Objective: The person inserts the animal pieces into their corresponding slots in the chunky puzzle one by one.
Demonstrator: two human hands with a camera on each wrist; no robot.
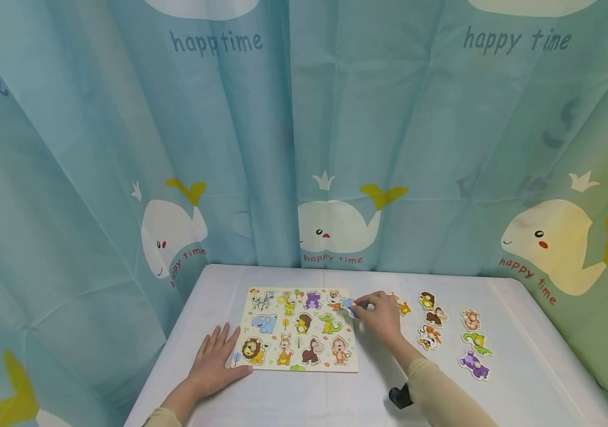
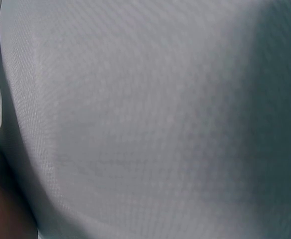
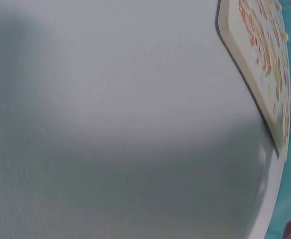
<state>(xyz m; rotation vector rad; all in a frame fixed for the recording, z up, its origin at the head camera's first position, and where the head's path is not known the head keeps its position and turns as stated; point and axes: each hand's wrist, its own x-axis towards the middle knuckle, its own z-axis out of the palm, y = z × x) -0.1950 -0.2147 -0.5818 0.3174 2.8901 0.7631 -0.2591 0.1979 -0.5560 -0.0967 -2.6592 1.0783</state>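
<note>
My right hand (image 1: pixel 381 317) pinches a blue elephant puzzle piece (image 1: pixel 349 305) between thumb and fingers, at the upper right edge of a puzzle board (image 1: pixel 336 367) near the tiger picture (image 1: pixel 334 300). Animal pictures in rows cover the board, among them a blue elephant picture (image 1: pixel 264 324) at the left of the middle row. My left hand (image 1: pixel 213 362) lies with straight fingers, its thumb and fingertips at the board's left edge. In the right wrist view the board (image 3: pixel 237 37) shows at the upper right, with small knobs standing up from it.
Loose animal pieces lie right of the board: a kangaroo (image 1: pixel 404 305), a hedgehog (image 1: pixel 427 300), a gorilla (image 1: pixel 435 316), a tiger (image 1: pixel 429 337), a monkey (image 1: pixel 471 320), a crocodile (image 1: pixel 477 343) and a purple hippo (image 1: pixel 474 365). A blue whale-print curtain (image 1: pixel 261 148) hangs behind the white table (image 1: pixel 346 403).
</note>
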